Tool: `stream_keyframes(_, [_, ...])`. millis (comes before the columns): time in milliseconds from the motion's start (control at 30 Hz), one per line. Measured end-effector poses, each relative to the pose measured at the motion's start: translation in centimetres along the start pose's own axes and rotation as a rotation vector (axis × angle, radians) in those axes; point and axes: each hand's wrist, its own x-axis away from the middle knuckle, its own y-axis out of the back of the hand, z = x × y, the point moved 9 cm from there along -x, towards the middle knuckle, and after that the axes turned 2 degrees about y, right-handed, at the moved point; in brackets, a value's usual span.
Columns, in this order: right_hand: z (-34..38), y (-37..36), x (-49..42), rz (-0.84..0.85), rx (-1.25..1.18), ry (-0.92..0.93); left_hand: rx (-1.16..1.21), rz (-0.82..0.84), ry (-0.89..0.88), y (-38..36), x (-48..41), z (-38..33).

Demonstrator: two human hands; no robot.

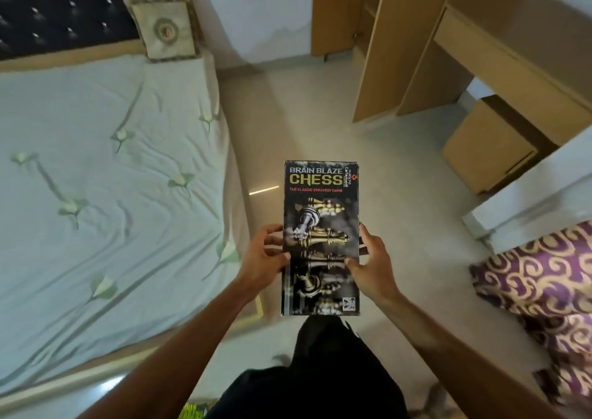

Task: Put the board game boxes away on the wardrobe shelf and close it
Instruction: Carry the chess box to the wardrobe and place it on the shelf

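A black chess game box (321, 213) with gold lettering is held flat in front of me above the floor, its long side pointing away. My left hand (264, 255) grips its left edge and my right hand (371, 261) grips its right edge, thumbs on top. The wooden wardrobe (378, 50) stands ahead at the upper right with a door hanging open; its shelves are not visible from here.
A bed with a pale green sheet (105, 178) and a cushion (165, 29) fills the left. A wooden desk with a drawer unit (490, 149) stands at the right. A purple-and-gold patterned fabric (544, 277) lies at the lower right. Beige floor runs between bed and wardrobe.
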Motion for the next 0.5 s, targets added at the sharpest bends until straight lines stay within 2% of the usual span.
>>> stream_keyframes(233, [0.5,2.1,-22.1,-0.007,0.016,0.035,-0.051,-0.007,-0.041,-2.1,-19.5,-9.0])
stream_keyframes(500, [5.9,5.9,-45.2,0.100,0.077,0.109,-0.001,-0.082,-0.033,-2.9,-37.6,-20.4])
